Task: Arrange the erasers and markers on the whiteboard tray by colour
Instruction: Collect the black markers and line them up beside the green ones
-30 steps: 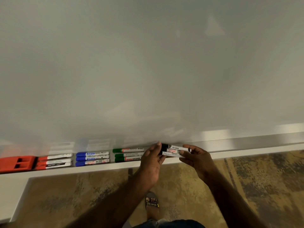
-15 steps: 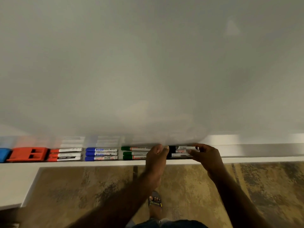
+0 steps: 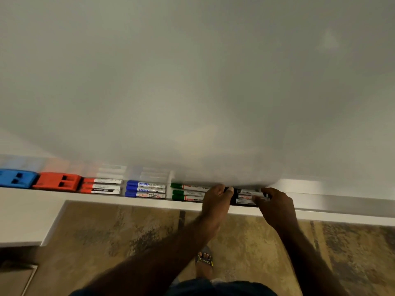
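Left hand [image 3: 217,198] and right hand [image 3: 275,202] clamp three black markers [image 3: 244,197] beside three green markers [image 3: 188,192].

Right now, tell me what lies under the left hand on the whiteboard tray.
The left hand covers the right ends of the three green markers and the cap ends of the black markers, which the right hand holds at the other end. What lies beneath the palm is hidden.

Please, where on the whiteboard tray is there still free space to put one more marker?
The tray is bare to the right of the right hand. Leftward it is crowded: black markers between both hands, then green markers, blue markers, red markers, the red eraser and blue eraser.
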